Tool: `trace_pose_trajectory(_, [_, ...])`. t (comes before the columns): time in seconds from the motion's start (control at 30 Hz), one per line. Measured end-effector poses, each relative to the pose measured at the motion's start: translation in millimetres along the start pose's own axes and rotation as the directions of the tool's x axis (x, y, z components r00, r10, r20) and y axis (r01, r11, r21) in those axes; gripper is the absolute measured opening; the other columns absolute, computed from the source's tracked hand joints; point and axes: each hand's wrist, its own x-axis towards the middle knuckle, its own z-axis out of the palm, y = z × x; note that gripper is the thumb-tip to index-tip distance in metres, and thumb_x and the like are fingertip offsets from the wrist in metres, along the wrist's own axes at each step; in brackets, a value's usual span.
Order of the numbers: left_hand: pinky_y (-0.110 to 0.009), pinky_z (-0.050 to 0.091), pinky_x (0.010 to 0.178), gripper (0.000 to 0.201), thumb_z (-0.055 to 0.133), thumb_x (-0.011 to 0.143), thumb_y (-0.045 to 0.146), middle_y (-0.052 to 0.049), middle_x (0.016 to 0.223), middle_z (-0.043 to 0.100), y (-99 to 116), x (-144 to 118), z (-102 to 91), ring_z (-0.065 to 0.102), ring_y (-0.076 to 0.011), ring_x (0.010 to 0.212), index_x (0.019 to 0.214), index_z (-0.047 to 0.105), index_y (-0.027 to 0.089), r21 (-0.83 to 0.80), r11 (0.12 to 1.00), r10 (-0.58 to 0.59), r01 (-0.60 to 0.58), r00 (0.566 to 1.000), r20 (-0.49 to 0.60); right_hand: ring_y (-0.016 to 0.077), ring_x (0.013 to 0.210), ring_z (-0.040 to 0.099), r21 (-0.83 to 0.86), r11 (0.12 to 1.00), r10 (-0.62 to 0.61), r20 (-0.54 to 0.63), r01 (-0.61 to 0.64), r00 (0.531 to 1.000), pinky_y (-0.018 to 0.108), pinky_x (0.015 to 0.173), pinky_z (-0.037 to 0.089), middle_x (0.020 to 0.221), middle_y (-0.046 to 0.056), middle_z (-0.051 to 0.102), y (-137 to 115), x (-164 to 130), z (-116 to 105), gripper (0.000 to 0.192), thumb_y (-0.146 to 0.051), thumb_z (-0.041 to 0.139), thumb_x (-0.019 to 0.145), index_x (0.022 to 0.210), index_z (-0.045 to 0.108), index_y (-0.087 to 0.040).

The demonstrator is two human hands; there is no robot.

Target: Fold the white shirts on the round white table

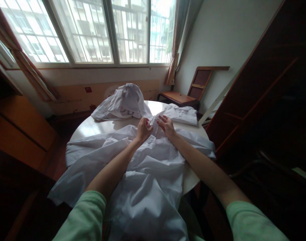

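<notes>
Hands: left hand [143,128] & right hand [166,126] both pinch white garment [147,174] spread over round table [92,127], crumpled pile [122,102] behind.

Wooden chair [186,92] beside barred window [92,31].

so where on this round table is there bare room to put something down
Bare top shows on the round table at far left, between the crumpled pile and the spread white garment, and behind both hands. The near half is covered by cloth.
</notes>
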Motion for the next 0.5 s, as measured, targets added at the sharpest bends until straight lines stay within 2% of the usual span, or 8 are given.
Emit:
trace_pose_trajectory(0.2, [-0.027,0.043,0.071,0.027,0.058,0.068,0.011,0.000,0.076,0.048,2.0,-0.4,-1.8,0.051,-0.0150,0.073,0.090,0.044,0.020,0.042,0.998,-0.041,0.042,0.999,-0.020,0.0111,0.074,0.062,-0.058,0.998,-0.020,0.000,0.020,1.000,0.024,0.070,0.052,0.080,-0.003,0.063,3.8,2.9,-2.5,0.043,-0.019,0.077,0.048,0.079,0.047,-0.020])
trace_pose_trajectory(0.3, [-0.030,0.043,0.075,0.023,0.059,0.070,0.014,-0.002,0.078,0.050,3.7,-0.5,-4.5,0.052,-0.0173,0.078,0.086,0.045,0.019,0.099,0.994,-0.038,0.041,0.999,-0.032,0.0104,0.070,0.061,-0.067,0.998,-0.021,-0.037,0.018,0.999,0.023,0.068,0.052,0.073,-0.005,0.060,6.0,4.0,-2.6,0.044,-0.018,0.079,0.045,0.075,0.047,-0.020])
trace_pose_trajectory(0.4, [-0.032,0.042,0.077,0.017,0.061,0.072,0.019,-0.004,0.079,0.052,5.9,-1.0,-7.5,0.053,-0.0200,0.083,0.079,0.046,0.019,0.168,0.984,-0.057,0.057,0.998,-0.003,0.0083,0.062,0.059,-0.039,0.999,0.017,-0.145,-0.023,0.989,0.021,0.061,0.051,0.067,-0.008,0.057,7.1,4.9,-1.8,0.046,-0.015,0.081,0.041,0.072,0.047,-0.020])
trace_pose_trajectory(0.5, [-0.033,0.041,0.076,0.014,0.061,0.073,0.022,-0.006,0.078,0.053,7.6,-1.7,-9.6,0.053,-0.0219,0.083,0.073,0.047,0.019,0.233,0.969,-0.095,0.085,0.995,0.032,0.0079,0.058,0.057,-0.058,0.993,0.098,-0.101,-0.104,0.990,0.020,0.056,0.049,0.061,-0.007,0.056,5.6,3.5,-0.9,0.040,-0.017,0.082,0.039,0.064,0.051,-0.018])
